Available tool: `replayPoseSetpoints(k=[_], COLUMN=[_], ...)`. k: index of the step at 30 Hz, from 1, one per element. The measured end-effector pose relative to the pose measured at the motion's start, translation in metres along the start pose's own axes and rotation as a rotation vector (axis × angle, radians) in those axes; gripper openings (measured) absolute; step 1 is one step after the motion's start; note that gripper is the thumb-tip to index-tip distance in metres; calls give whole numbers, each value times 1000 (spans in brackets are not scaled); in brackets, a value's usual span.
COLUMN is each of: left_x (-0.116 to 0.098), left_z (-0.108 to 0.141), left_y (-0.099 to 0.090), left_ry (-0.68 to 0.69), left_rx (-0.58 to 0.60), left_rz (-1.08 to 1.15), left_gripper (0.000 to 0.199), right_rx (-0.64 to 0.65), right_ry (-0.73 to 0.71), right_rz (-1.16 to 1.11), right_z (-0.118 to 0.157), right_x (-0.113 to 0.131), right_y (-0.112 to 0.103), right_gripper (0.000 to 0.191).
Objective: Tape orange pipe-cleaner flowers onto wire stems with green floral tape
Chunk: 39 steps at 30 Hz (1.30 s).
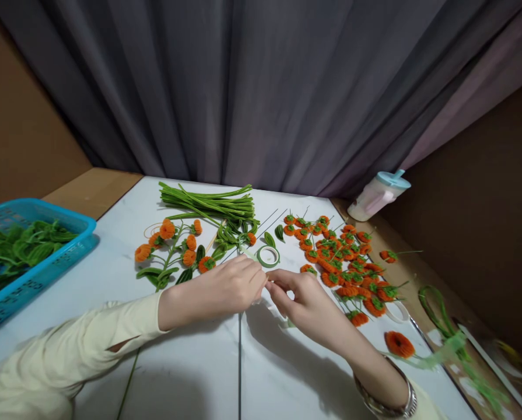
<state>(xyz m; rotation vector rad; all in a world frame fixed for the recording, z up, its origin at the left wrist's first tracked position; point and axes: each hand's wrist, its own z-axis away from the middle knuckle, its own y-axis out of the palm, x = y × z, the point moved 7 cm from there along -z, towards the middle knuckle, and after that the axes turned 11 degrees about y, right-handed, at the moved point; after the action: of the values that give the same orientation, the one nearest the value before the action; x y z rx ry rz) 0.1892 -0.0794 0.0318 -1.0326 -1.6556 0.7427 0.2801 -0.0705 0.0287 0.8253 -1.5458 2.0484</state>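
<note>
My left hand [239, 283] is closed above the middle of the white table, its fingers curled over something too small to make out. My right hand [299, 296] meets it, thumb and forefinger pinched at the left hand's fingertips; what lies between them is hidden. Just beyond the hands is a roll of green tape [261, 263]. A stem with orange flowers and leaves [170, 255] lies left of the tape, behind my left forearm. Many small orange flower heads [331, 279] with green stems are spread to the right.
A blue basket [83, 226] of green leaves stands at the left. Green stems [208, 204] lie bundled at the back. A cup with a blue lid [377, 195] stands back right. One larger orange flower [399, 345] and green ribbon [445, 352] are near the right edge.
</note>
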Motion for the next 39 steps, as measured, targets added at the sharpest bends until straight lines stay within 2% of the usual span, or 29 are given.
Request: replayPoseSetpoints(k=[7,9,11,14,17,19,22,28,33,37,39], left_x=[-5,3,18,42,57,61,59,54,49,46,45], left_z=[-1,2,7,11,12,12,14,14,13,13,14], left_y=[4,7,10,9,9,10,13,15,13,9,7], left_ry=[45,-14,-132,-343,-542,-663,-785,-802,-778,-771,-770], left_rx=[114,165,179,50,-80,-109,-117,-154,-162,-160,-177], left_rz=[-87,-86,-5,373,834,1067,1322,1611,1774,1798,1809], left_gripper=[16,21,26,30,33,33,35,39,38,37,35], right_rx=[-104,-199,-256,-98,31,38,-14,-223,-271,-325,-317], right_ry=[-60,-54,-34,-32,-17,2,-13,-204,-254,-368,-393], right_rz=[106,157,184,154,44,-11,12,305,354,454,426], right_z=[0,1,3,4,4,2,-2,-3,5,18,21], right_x=[-6,-11,-15,-21,-26,-28,-23,9,21,34,37], right_y=[1,-10,-21,-21,-15,-14,-18,-34,-40,-42,-43], right_gripper=[23,23,25,28,44,54,56,45,51,23,21])
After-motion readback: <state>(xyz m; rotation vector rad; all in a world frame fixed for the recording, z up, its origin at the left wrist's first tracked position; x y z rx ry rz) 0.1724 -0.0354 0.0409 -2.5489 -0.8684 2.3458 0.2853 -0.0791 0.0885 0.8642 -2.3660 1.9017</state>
